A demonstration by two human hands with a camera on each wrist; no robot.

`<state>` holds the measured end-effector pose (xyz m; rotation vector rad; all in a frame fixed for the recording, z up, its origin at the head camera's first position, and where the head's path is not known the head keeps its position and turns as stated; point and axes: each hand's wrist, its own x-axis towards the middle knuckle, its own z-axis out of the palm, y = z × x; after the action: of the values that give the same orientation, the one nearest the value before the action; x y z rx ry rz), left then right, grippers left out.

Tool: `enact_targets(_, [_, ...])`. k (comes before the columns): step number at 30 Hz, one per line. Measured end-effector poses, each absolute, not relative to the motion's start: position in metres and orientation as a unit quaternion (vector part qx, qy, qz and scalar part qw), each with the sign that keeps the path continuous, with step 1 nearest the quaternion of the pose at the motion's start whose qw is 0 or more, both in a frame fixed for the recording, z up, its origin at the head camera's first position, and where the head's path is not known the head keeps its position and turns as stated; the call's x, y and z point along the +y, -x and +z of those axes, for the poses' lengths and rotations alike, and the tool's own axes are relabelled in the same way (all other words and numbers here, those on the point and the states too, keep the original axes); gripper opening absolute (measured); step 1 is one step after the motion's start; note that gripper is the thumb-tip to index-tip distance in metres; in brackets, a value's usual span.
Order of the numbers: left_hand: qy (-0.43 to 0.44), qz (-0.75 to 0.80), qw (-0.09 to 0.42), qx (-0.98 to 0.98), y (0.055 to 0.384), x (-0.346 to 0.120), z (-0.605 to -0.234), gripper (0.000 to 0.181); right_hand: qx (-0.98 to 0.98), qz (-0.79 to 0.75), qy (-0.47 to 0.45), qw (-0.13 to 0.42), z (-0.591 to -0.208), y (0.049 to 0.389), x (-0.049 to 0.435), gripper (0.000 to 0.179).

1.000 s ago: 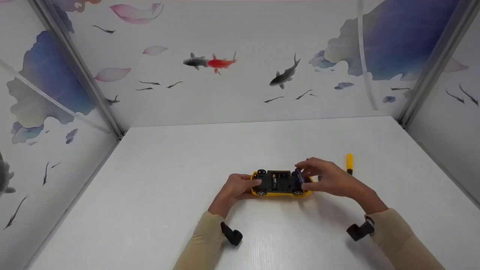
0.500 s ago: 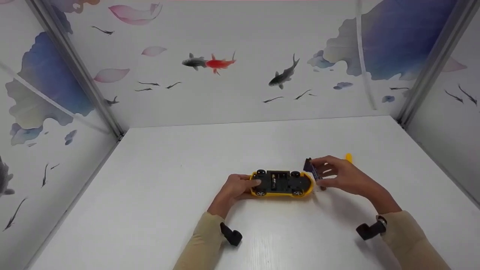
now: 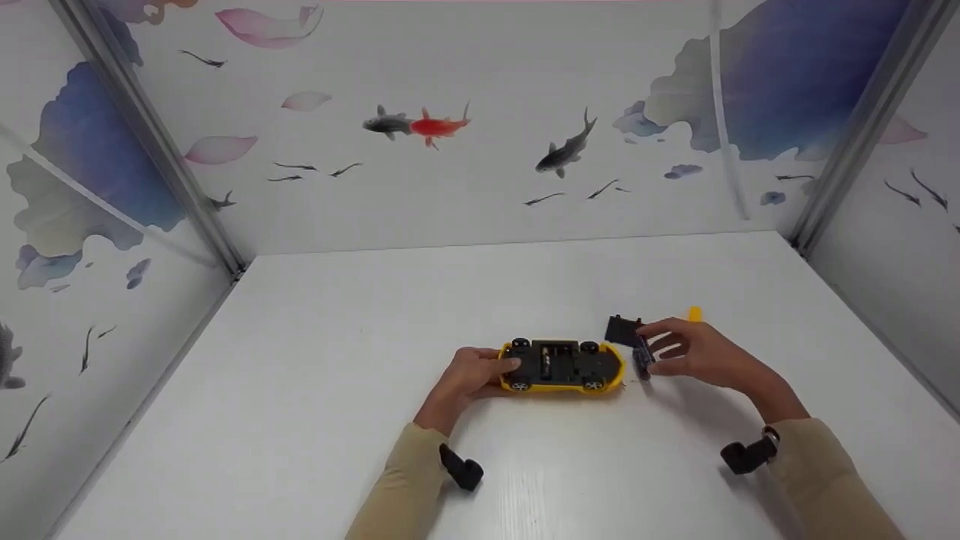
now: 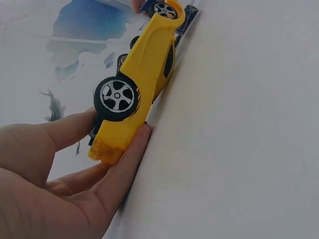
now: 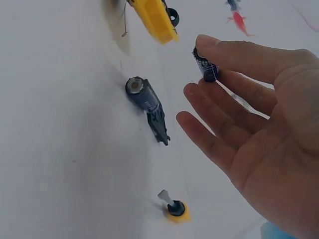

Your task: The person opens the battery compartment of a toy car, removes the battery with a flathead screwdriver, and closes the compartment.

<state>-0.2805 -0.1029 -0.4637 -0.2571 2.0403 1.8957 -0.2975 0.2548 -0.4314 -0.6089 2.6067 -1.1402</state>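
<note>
A yellow toy car lies upside down, its black underside and wheels facing up. An uncovered compartment is visible there; its contents are too dark to tell. My left hand grips one end of the car, with the thumb on the underside and fingers beneath, as the left wrist view shows. To the right of the car, my right hand pinches a dark battery between thumb and fingers. Another battery lies on the table close to those fingers, beside a small black cover.
A screwdriver with a yellow handle lies beyond the right hand, mostly hidden by it in the head view. White panels with painted fish enclose the white table at the back and sides.
My right hand has moved right, from over the car to beside it, with a battery. The black cover on the table has come into view. My left hand has stayed on the car.
</note>
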Motion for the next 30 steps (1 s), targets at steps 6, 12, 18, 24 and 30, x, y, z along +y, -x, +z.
enact_targets(6, [0.1,0.67,0.173,0.715,0.282,-0.103,-0.465,0.055,0.899,-0.376,0.183,0.126,-0.44,0.302,0.259,0.06])
enact_targets(12, [0.104,0.669,0.173,0.716,0.282,-0.103,-0.464,0.056,0.907,-0.363,0.165,0.136,-0.442,0.304,0.258,0.059])
enact_targets(18, [0.103,0.661,0.171,0.724,0.282,-0.103,-0.465,0.057,0.916,-0.346,0.147,0.14,-0.445,0.303,0.256,0.058])
enact_targets(24, [0.096,0.667,0.173,0.718,0.282,-0.103,-0.466,0.055,0.92,-0.336,0.147,0.139,-0.447,0.303,0.254,0.06])
enact_targets(30, [0.092,0.677,0.178,0.708,0.282,-0.103,-0.466,0.055,0.922,-0.333,0.138,0.143,-0.449,0.304,0.254,0.062])
